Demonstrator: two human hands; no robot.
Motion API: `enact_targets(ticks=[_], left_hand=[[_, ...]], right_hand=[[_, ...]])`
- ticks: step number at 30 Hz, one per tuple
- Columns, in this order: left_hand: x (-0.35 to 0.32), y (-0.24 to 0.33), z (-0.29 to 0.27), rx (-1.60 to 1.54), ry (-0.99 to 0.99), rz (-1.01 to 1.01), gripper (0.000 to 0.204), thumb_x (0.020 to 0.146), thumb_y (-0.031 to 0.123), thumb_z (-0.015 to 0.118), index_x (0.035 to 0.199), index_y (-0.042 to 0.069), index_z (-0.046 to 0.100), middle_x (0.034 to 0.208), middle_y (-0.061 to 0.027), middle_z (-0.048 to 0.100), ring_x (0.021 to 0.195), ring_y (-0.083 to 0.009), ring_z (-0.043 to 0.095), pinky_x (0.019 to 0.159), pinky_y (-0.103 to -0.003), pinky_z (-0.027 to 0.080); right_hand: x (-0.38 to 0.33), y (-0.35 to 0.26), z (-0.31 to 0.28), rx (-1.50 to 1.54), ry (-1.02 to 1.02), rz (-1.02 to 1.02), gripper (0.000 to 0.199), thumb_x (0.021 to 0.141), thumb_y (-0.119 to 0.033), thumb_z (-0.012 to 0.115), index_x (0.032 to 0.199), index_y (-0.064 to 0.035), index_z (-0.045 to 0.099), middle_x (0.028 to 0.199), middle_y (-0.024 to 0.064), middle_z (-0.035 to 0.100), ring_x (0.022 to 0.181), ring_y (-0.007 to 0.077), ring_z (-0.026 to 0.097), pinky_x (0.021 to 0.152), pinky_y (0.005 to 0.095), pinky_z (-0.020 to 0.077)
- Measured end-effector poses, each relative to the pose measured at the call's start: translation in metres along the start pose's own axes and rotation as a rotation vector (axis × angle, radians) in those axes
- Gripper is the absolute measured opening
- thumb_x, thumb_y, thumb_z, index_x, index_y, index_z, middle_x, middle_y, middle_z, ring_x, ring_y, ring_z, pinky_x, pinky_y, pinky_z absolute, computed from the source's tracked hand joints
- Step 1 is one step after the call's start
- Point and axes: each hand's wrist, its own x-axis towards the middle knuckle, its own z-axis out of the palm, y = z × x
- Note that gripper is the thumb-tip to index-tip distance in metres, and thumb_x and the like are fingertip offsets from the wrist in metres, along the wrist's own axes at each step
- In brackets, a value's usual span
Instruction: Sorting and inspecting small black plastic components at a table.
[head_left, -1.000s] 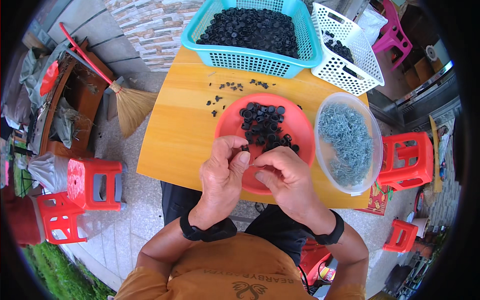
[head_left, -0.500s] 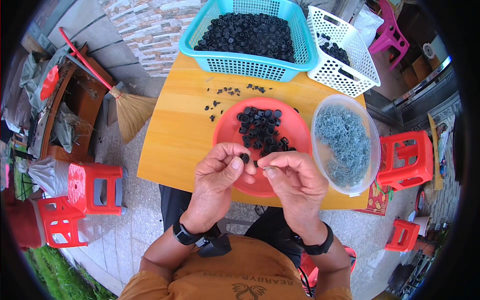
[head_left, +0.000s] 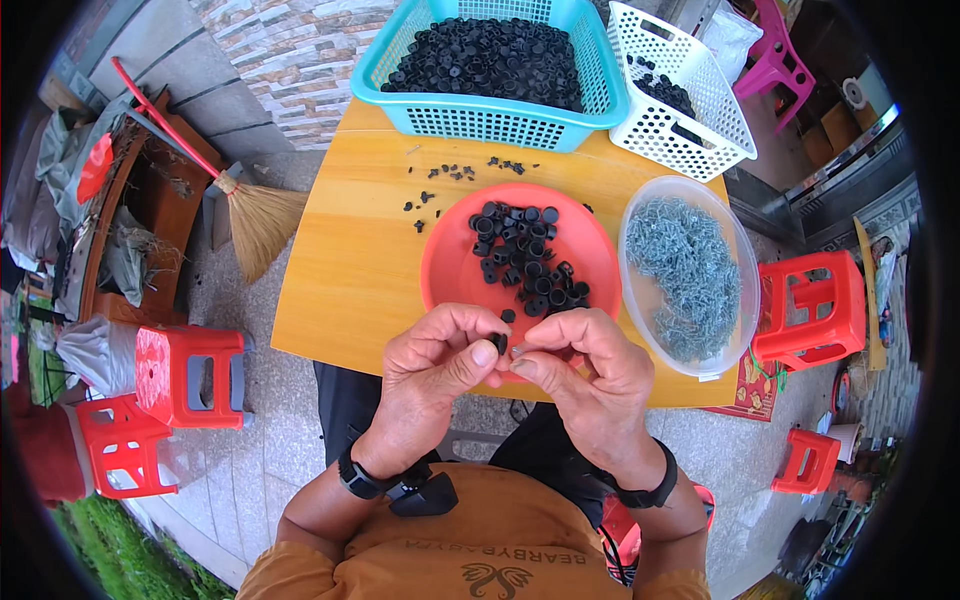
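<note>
left hand (head_left: 435, 375) pinching a small black plastic cap (head_left: 499, 343) near the red plate's (head_left: 455, 270) rim | right hand (head_left: 590, 375) fingertips closed on it too | beyond plate: glossy yellow table (head_left: 340, 260), ribbed caps heaped in turquoise mesh basket (head_left: 490, 120)

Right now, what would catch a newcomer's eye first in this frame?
The two hands meeting at the table's near edge: the left hand pinches a small black cap against the right hand. Just beyond lies a red plate of black caps, with a clear bowl of grey metal pieces to its right and a turquoise basket heaped with caps behind.
</note>
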Motion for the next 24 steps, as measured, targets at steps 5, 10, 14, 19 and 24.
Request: enact_targets(ticks=[5,10,14,19,24], left_hand=[[-0.0058,0.0008,-0.0001,0.128,-0.03,0.004,0.019,0.087,0.01,0.059,0.104,0.001,0.056,0.092,-0.0031,0.06,0.08,-0.0064,0.055,0.069,-0.021,0.047],[-0.0069,-0.0009,0.003,0.142,-0.004,0.018,0.018,0.085,0.008,0.06,0.102,0.0,0.058,0.091,-0.0039,0.06,0.078,-0.0074,0.055,0.069,-0.021,0.048],[-0.0074,-0.0015,0.0022,0.315,-0.068,0.103,0.017,0.087,0.006,0.057,0.104,0.001,0.057,0.092,-0.0028,0.059,0.082,-0.0068,0.054,0.071,-0.021,0.047],[-0.0089,-0.0025,0.0031,0.232,-0.045,0.044,0.017,0.087,0.006,0.057,0.103,0.0,0.057,0.091,-0.0036,0.06,0.08,-0.0066,0.054,0.07,-0.021,0.047],[-0.0092,-0.0057,0.0024,0.103,-0.018,-0.009,0.017,0.087,0.007,0.057,0.102,0.0,0.057,0.091,-0.0042,0.06,0.079,-0.0064,0.054,0.07,-0.021,0.047]], right_hand=[[0.0032,-0.0038,-0.0032,-0.214,-0.048,-0.116,0.02,0.072,0.006,0.066,0.088,-0.0008,0.056,0.076,0.0089,0.059,0.069,0.0179,0.062,0.059,0.0267,0.0485],[0.0016,-0.0029,-0.0042,-0.297,-0.066,-0.129,0.021,0.069,0.007,0.066,0.085,-0.0027,0.056,0.073,0.0088,0.058,0.065,0.0239,0.058,0.056,0.0319,0.0472],[0.0022,-0.007,-0.0046,-0.333,-0.072,-0.17,0.022,0.068,0.006,0.067,0.084,-0.0032,0.056,0.072,0.0079,0.057,0.065,0.0244,0.058,0.056,0.0327,0.0466],[0.0018,-0.0048,-0.0063,-0.331,-0.091,-0.229,0.025,0.067,0.004,0.069,0.086,-0.0037,0.055,0.072,0.0073,0.057,0.063,0.0241,0.056,0.054,0.033,0.044],[0.0015,-0.0007,-0.009,-0.345,-0.126,-0.295,0.027,0.066,0.005,0.068,0.088,-0.0036,0.055,0.073,0.0078,0.058,0.063,0.025,0.055,0.053,0.0331,0.0429]])
